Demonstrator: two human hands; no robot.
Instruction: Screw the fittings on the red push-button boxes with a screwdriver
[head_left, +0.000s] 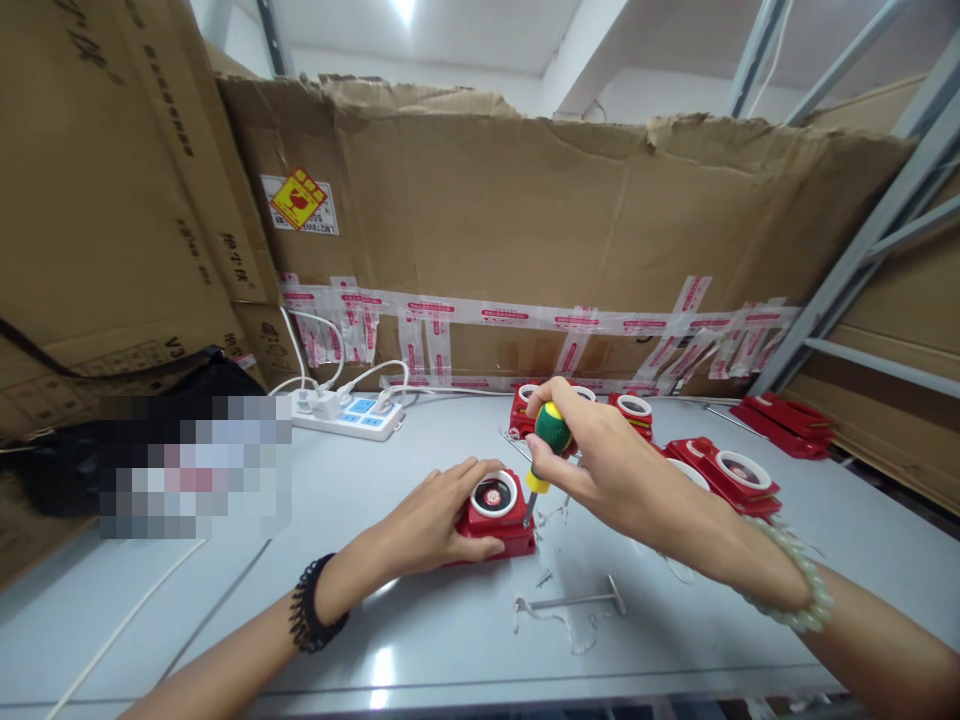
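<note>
A red boxy device (511, 543) with a white ring around a dark round window lies on the table. My left hand (442, 515) is closed around its left side, thumb along the front and fingers over the top. In my right hand (574, 440) is a screwdriver (553, 428) with a green and yellow handle, gripped from above. Its shaft slants down, and the tip meets the right edge of the red device; whether a screw sits under it I cannot tell. Just in front lie small screws (544, 578) and a metal T-shaped rod (574, 601) with white string.
Several similar red devices (742, 475) stand behind and right of my right hand. Red housings (784, 425) lie at the far right. A white power strip (349, 415) with plugged cables sits at back left, near a black bag (202, 385). Cardboard (487, 220) walls the table's back.
</note>
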